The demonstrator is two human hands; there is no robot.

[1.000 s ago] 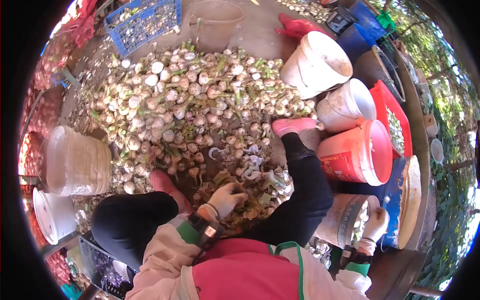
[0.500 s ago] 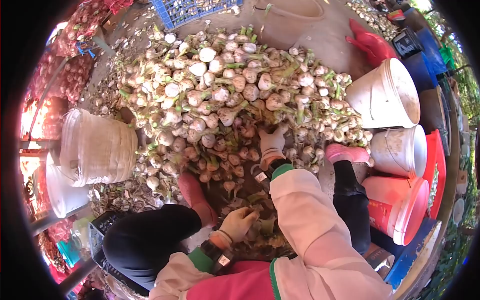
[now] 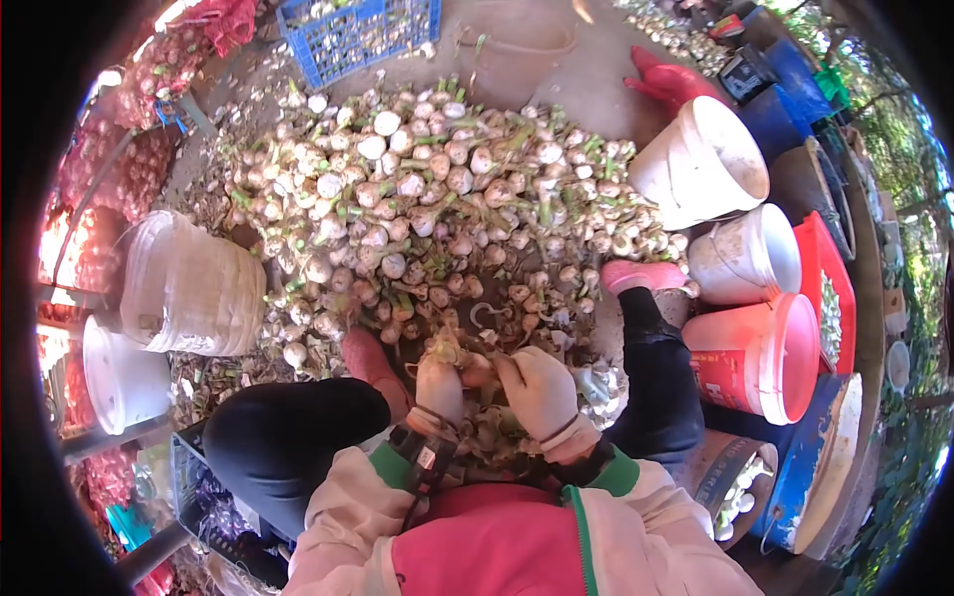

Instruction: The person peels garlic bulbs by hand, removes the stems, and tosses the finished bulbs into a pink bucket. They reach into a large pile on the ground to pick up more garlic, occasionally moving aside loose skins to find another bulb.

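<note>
A pile of garlic bulbs (image 3: 437, 189), many with green stalks and dirt on them, spreads over the ground in front of me. My left hand (image 3: 438, 389), in a pale glove, is closed around a garlic bulb (image 3: 477, 371) low between my knees, its dry outer leaves (image 3: 444, 350) showing above the fingers. From the other side my right hand (image 3: 540, 393), also gloved, presses its bent fingers against the same bulb. Those fingertips are partly hidden. Loose peelings (image 3: 497, 422) lie beneath both hands.
At left stand a wrapped bucket (image 3: 194, 283) and a white bucket (image 3: 124, 372). White buckets (image 3: 686, 164), a red bucket (image 3: 745, 358) and a red tray (image 3: 830, 288) line the right side. A blue crate (image 3: 358, 40) sits beyond the pile; net sacks (image 3: 109, 169) are at far left.
My right hand has come back from the pile and meets my left hand at a garlic bulb. My left hand has risen slightly leftward. The camera view has shifted.
</note>
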